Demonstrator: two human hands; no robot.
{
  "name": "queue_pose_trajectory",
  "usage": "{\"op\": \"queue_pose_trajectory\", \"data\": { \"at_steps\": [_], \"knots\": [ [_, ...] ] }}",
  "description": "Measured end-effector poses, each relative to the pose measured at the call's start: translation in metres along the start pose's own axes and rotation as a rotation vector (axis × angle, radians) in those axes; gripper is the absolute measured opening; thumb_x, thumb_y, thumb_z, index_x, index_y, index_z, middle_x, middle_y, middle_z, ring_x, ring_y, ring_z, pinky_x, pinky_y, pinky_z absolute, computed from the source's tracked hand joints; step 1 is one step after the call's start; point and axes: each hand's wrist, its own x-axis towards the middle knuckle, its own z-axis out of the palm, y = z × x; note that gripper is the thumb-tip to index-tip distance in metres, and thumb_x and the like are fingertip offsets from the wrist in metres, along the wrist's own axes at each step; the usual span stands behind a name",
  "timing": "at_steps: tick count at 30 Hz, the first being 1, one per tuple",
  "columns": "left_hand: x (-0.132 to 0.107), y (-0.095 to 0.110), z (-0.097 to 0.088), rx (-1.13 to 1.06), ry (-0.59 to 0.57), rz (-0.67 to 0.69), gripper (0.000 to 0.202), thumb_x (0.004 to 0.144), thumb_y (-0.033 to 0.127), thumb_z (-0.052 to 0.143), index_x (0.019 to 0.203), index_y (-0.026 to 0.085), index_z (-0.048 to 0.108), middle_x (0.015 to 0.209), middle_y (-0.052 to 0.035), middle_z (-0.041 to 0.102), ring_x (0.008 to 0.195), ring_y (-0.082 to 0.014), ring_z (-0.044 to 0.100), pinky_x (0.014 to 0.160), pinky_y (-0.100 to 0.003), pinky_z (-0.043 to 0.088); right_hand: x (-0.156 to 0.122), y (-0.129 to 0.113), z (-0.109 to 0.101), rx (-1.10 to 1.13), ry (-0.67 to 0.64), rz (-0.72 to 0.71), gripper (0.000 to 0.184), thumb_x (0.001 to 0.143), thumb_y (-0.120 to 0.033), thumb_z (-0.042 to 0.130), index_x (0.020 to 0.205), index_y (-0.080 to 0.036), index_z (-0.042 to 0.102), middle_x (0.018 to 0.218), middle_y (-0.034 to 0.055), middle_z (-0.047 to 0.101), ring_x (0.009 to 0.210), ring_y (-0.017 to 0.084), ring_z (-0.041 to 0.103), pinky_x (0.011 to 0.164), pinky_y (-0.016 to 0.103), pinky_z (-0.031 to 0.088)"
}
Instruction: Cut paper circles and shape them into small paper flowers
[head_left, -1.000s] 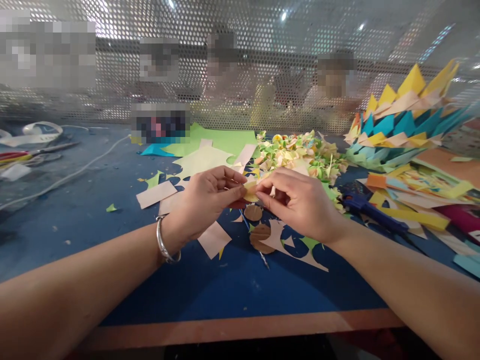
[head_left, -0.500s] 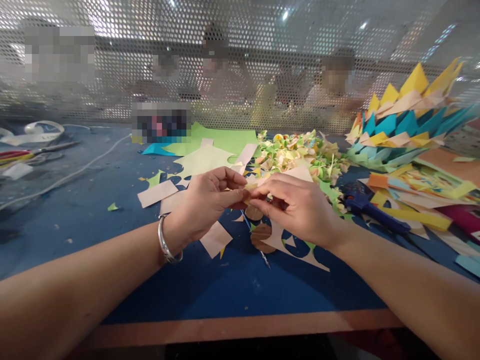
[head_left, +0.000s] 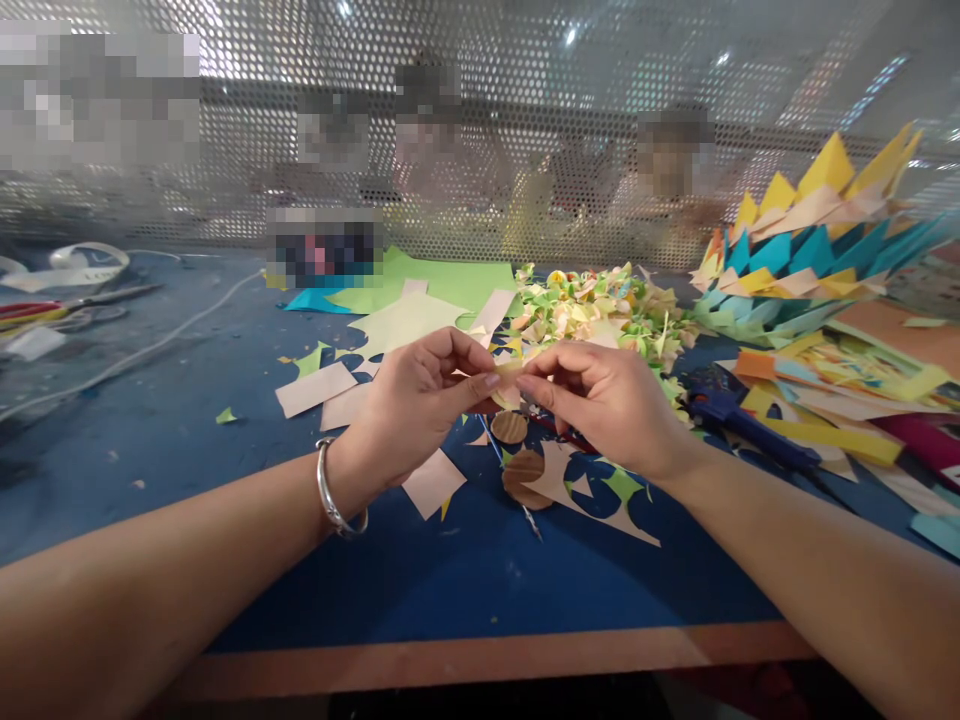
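Between my two hands is a small piece of pale yellow and peach paper (head_left: 508,384), pinched at both sides. My left hand (head_left: 420,400), with a silver bangle at its wrist, grips the left side between thumb and fingers. The right side is held by the thumb and fingertips of my right hand (head_left: 611,405). Just below the paper lie a small round cardboard disc (head_left: 509,427) and a larger brown disc (head_left: 525,470). A pen (head_left: 531,522) lies under the discs. Peach paper offcuts (head_left: 600,510) with round cutouts spread beneath my right hand.
A heap of small folded paper pieces (head_left: 600,305) lies beyond my hands, beside green paper sheets (head_left: 465,282). At right are a blue glue gun (head_left: 750,425) and a tiered pointed-paper construction (head_left: 817,240). Scissors (head_left: 45,312) and a white cord (head_left: 172,340) lie left. A perforated metal screen (head_left: 487,110) stands behind.
My hands have drawn slightly apart, the right one shifting a little rightward. More of the paper shows between the fingertips.
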Motion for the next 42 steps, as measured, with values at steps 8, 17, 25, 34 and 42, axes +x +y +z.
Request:
{"op": "queue_pose_trajectory", "data": {
  "at_steps": [8, 17, 25, 34, 42],
  "knots": [
    [-0.0024, 0.0016, 0.0009, 0.002, -0.017, -0.058, 0.015, 0.077, 0.017, 0.073, 0.077, 0.016, 0.058, 0.073, 0.0015, 0.061, 0.067, -0.0102, 0.064, 0.065, -0.023, 0.057, 0.0010, 0.0010, 0.0002, -0.017, -0.008, -0.002, 0.019, 0.088, -0.032, 0.064, 0.078, -0.017, 0.064, 0.063, -0.0007, 0.060, 0.055, 0.009, 0.051, 0.048, 0.022, 0.040],
    [-0.0056, -0.0001, 0.0035, -0.075, 0.012, -0.118, 0.028, 0.077, 0.018, 0.074, 0.097, 0.016, 0.054, 0.074, 0.0005, 0.067, 0.068, -0.0119, 0.066, 0.063, -0.023, 0.055, 0.0011, -0.0017, 0.0009, -0.075, 0.009, -0.037, 0.019, 0.089, -0.030, 0.062, 0.075, -0.017, 0.060, 0.062, -0.0016, 0.055, 0.055, 0.009, 0.049, 0.049, 0.022, 0.039],
    [-0.0062, -0.0026, 0.0040, -0.124, 0.036, -0.192, 0.032, 0.074, 0.012, 0.074, 0.097, 0.017, 0.052, 0.067, 0.0030, 0.066, 0.062, -0.0108, 0.066, 0.061, -0.022, 0.054, 0.0022, -0.0035, 0.0009, -0.149, 0.025, -0.096, 0.017, 0.087, -0.022, 0.062, 0.072, -0.016, 0.059, 0.064, -0.0026, 0.053, 0.053, 0.007, 0.048, 0.048, 0.020, 0.038],
    [-0.0061, -0.0008, 0.0019, -0.025, 0.021, -0.158, 0.016, 0.080, 0.022, 0.070, 0.086, 0.016, 0.057, 0.071, -0.0006, 0.069, 0.065, -0.0125, 0.068, 0.066, -0.025, 0.057, 0.0034, -0.0019, -0.0020, -0.075, -0.023, -0.056, 0.019, 0.087, -0.025, 0.062, 0.071, -0.018, 0.057, 0.063, -0.0025, 0.051, 0.053, 0.007, 0.047, 0.047, 0.020, 0.038],
    [-0.0035, 0.0000, -0.0003, 0.070, -0.006, -0.125, 0.012, 0.080, 0.021, 0.070, 0.083, 0.015, 0.059, 0.073, -0.0014, 0.069, 0.066, -0.0118, 0.067, 0.064, -0.023, 0.057, 0.0034, 0.0034, -0.0011, -0.004, -0.063, 0.004, 0.022, 0.088, -0.032, 0.062, 0.072, -0.018, 0.056, 0.064, -0.0021, 0.051, 0.052, 0.007, 0.046, 0.045, 0.020, 0.036]
  ]
}}
